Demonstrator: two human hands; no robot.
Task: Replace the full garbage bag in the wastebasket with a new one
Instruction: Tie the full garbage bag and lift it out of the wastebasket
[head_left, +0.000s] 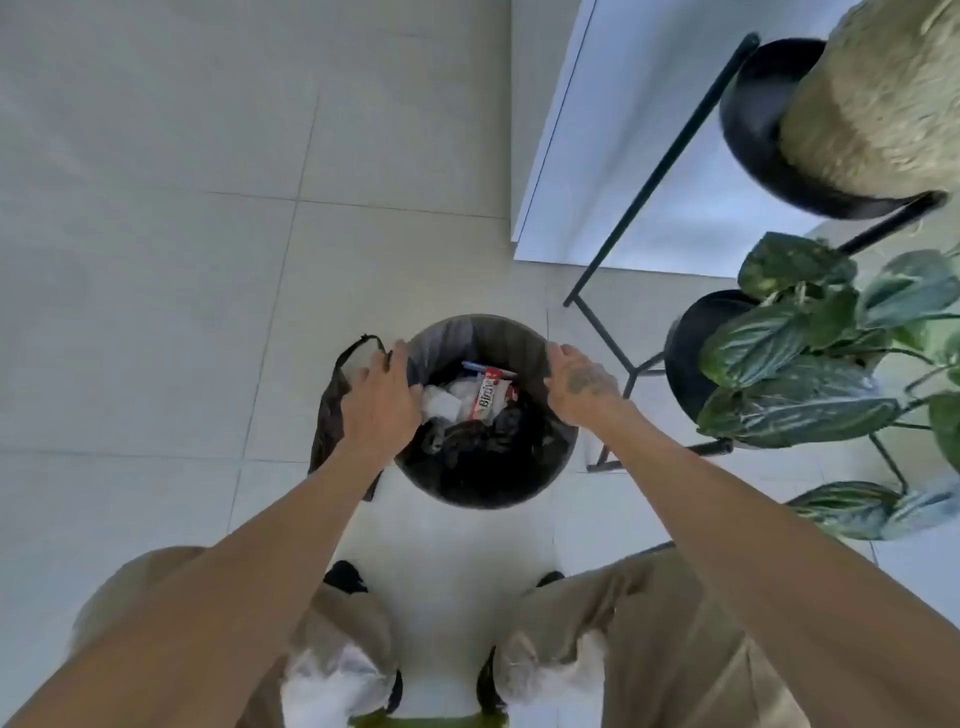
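A round dark wastebasket (498, 491) stands on the tiled floor straight below me. It is lined with a black garbage bag (457, 338) that holds white paper, black plastic and a red-and-white wrapper (485, 397). My left hand (382, 395) grips the bag's edge at the left rim, where a loose handle loop (363, 345) of the bag sticks out and black plastic hangs down the outside. My right hand (576, 382) rests on the right rim with its fingers curled over the bag's edge there.
A black metal plant stand (649, 202) is right of the basket, carrying black pots and a leafy green plant (810, 374). A white wall or cabinet panel (623, 130) rises behind it. My shoes and beige trousers are below. Pale floor tiles stretch to the left.
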